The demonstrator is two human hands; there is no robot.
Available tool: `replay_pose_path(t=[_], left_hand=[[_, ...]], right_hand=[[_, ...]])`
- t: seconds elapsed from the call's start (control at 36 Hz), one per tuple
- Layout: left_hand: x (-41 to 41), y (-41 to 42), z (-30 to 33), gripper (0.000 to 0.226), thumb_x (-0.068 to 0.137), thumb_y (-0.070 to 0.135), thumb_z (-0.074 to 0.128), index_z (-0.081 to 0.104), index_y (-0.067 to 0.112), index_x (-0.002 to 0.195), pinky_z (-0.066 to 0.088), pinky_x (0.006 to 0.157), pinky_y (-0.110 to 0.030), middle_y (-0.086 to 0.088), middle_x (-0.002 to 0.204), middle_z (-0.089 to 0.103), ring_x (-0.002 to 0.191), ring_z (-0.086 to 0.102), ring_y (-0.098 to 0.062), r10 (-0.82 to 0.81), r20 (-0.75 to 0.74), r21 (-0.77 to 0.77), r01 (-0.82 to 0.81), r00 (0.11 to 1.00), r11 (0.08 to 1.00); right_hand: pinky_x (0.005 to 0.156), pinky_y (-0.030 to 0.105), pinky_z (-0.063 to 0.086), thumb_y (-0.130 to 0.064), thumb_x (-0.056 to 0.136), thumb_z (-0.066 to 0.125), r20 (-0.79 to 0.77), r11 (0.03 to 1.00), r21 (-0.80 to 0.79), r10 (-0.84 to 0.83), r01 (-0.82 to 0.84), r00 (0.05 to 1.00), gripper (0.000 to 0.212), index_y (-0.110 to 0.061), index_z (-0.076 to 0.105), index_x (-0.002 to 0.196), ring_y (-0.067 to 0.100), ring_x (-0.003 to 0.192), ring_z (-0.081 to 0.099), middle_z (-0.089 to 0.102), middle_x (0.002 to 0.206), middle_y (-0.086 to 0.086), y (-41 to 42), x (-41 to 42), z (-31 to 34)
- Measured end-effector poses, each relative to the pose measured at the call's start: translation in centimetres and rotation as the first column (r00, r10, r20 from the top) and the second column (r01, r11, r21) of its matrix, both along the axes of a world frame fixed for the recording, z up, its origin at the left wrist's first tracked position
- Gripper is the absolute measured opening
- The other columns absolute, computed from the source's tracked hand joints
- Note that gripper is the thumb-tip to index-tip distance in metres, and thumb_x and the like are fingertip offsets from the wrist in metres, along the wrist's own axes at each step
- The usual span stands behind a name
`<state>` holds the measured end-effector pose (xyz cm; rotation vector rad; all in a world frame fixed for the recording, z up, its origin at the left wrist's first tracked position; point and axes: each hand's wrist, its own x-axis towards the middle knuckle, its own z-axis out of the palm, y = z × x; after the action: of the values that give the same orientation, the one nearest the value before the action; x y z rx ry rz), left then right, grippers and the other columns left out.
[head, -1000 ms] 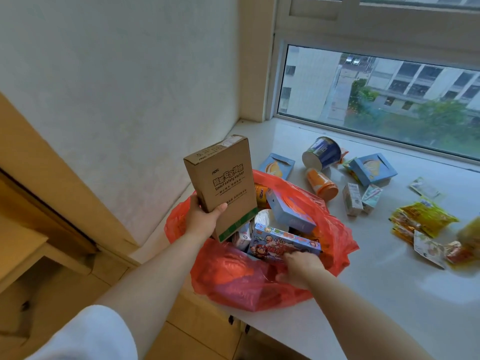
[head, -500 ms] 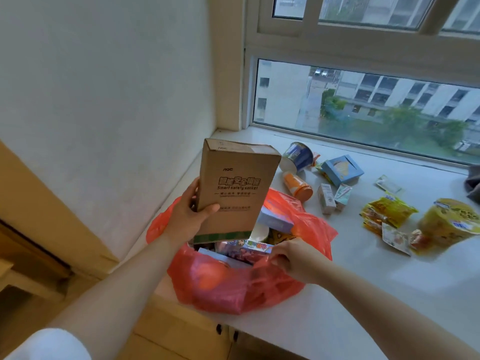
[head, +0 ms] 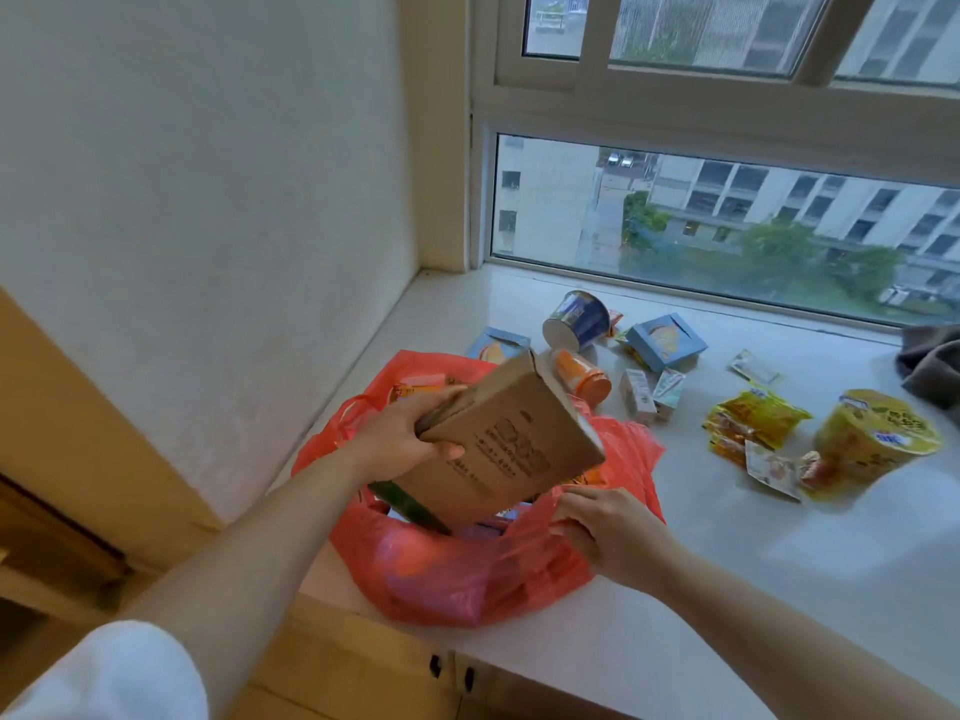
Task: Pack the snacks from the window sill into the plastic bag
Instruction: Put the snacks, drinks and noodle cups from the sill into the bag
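Observation:
A red plastic bag (head: 457, 574) sits open at the near left corner of the white window sill (head: 779, 553), with several snack boxes inside, mostly hidden. My left hand (head: 400, 439) grips a brown cardboard box (head: 509, 449), tilted to the right, its lower end dipping into the bag's mouth. My right hand (head: 608, 532) pinches the bag's near right rim. Loose snacks lie beyond: a blue cup (head: 576, 319), an orange bottle (head: 584, 379), a blue box (head: 667, 340), two small cartons (head: 652, 394), yellow packets (head: 753, 423) and a yellow bowl (head: 878, 439).
A white wall (head: 208, 226) stands close on the left and the window (head: 727, 226) runs along the back of the sill. Another flat blue box (head: 496, 345) lies behind the bag. Grey cloth (head: 930, 366) sits at the far right. Wooden cabinet doors (head: 363, 662) are below the sill.
My left hand has tipped the cardboard box from upright to leaning right and lowered it into the bag. My right hand keeps hold of the bag's rim. The view has shifted left.

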<state>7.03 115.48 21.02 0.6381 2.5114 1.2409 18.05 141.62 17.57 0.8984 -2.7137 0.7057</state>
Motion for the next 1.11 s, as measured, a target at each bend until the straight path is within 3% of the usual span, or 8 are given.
replay_pose_path(t=[0.11, 0.19, 0.28, 0.5, 0.67, 0.86, 0.94, 1.11], left_hand=[[-0.2, -1.0, -1.7, 0.076, 0.078, 0.032, 0.074, 0.033, 0.042, 0.142, 0.029, 0.105, -0.026, 0.008, 0.142, 0.042, 0.133, 0.036, -0.014, -0.115, 0.059, -0.341, 0.128, 0.992, 0.931], [-0.2, -1.7, -2.4, 0.078, 0.077, 0.036, 0.074, 0.031, 0.048, 0.141, 0.031, 0.107, -0.031, 0.008, 0.144, 0.04, 0.133, 0.036, -0.015, -0.04, 0.13, -0.332, 0.082, 0.991, 0.94], [-0.2, -1.4, -2.0, 0.075, 0.079, 0.035, 0.073, 0.032, 0.048, 0.14, 0.034, 0.106, -0.031, 0.009, 0.139, 0.043, 0.129, 0.039, -0.014, -0.061, 0.152, -0.336, 0.11, 0.987, 0.935], [-0.6, -0.6, -2.0, 0.076, 0.076, 0.036, 0.075, 0.033, 0.051, 0.139, 0.036, 0.107, -0.034, 0.009, 0.137, 0.048, 0.124, 0.045, -0.015, -0.175, 0.263, -0.43, 0.278, 0.949, 0.859], [0.7, 1.2, -2.9, 0.073, 0.085, 0.04, 0.065, 0.023, 0.049, 0.144, 0.03, 0.105, -0.035, 0.006, 0.14, 0.043, 0.126, 0.042, -0.018, -0.261, 0.295, -0.511, 0.383, 0.919, 0.77], [2.2, 4.6, -5.7, 0.056, 0.092, 0.05, 0.049, 0.031, 0.041, 0.144, 0.029, 0.106, -0.04, 0.009, 0.143, 0.03, 0.128, 0.031, -0.02, -0.386, 0.017, -0.688, 0.291, 0.922, 0.665], [3.2, 4.9, -6.2, 0.047, 0.097, 0.046, 0.041, 0.04, 0.03, 0.141, 0.029, 0.101, -0.032, 0.005, 0.134, 0.044, 0.123, 0.039, -0.018, -0.386, -0.228, -0.654, 0.153, 0.894, 0.741], [4.2, 3.9, -6.9, 0.073, 0.088, 0.069, 0.033, 0.031, 0.026, 0.146, 0.036, 0.1, -0.029, 0.005, 0.134, 0.046, 0.121, 0.043, -0.015, -0.316, -0.193, -0.599, 0.144, 0.929, 0.788]], right_hand=[[0.052, 0.013, 0.039, -0.022, 0.085, 0.051, -0.02, 0.997, 0.034, -0.071, 0.071, 0.997, 0.014, -0.016, 0.062, 0.08, 0.01, 0.057, 0.059, 0.062, 0.073, -0.008, 0.3, -0.1, 0.0], [0.053, 0.007, 0.028, -0.015, 0.079, 0.058, -0.024, 0.995, 0.008, -0.102, 0.103, 0.994, 0.006, -0.02, 0.055, 0.079, 0.008, 0.053, 0.053, 0.06, 0.069, -0.007, 0.0, 0.0, 0.5], [0.054, 0.006, 0.03, -0.004, 0.07, 0.064, -0.014, 0.986, -0.051, -0.161, 0.16, 0.987, 0.024, -0.023, 0.053, 0.079, 0.008, 0.056, 0.052, 0.061, 0.069, -0.006, -0.2, -0.3, 0.7], [0.061, -0.01, 0.025, -0.007, 0.07, 0.066, -0.018, 0.987, -0.069, -0.15, 0.148, 0.989, 0.024, -0.026, 0.056, 0.08, 0.01, 0.074, 0.054, 0.067, 0.073, -0.007, -1.5, -1.2, 1.7], [0.058, 0.001, 0.031, -0.017, 0.074, 0.058, 0.024, 0.969, 0.029, -0.244, 0.244, 0.969, 0.006, -0.014, 0.063, 0.073, 0.013, 0.058, 0.059, 0.066, 0.069, -0.006, -0.6, -1.7, 0.2], [0.059, 0.027, 0.034, -0.008, 0.083, 0.059, 0.127, 0.914, 0.133, -0.399, 0.383, 0.908, 0.008, -0.011, 0.062, 0.076, 0.027, 0.072, 0.061, 0.067, 0.079, 0.004, 0.3, -2.4, -1.2], [0.06, 0.029, 0.035, -0.013, 0.086, 0.059, 0.142, 0.879, 0.134, -0.474, 0.457, 0.869, 0.008, -0.014, 0.063, 0.079, 0.024, 0.077, 0.061, 0.067, 0.082, -0.001, 0.3, -2.7, -1.3], [0.057, 0.03, 0.04, -0.01, 0.08, 0.061, 0.054, 0.844, 0.121, -0.531, 0.523, 0.845, 0.009, -0.018, 0.062, 0.076, 0.021, 0.078, 0.061, 0.065, 0.08, -0.005, -0.1, -3.6, -1.0]])
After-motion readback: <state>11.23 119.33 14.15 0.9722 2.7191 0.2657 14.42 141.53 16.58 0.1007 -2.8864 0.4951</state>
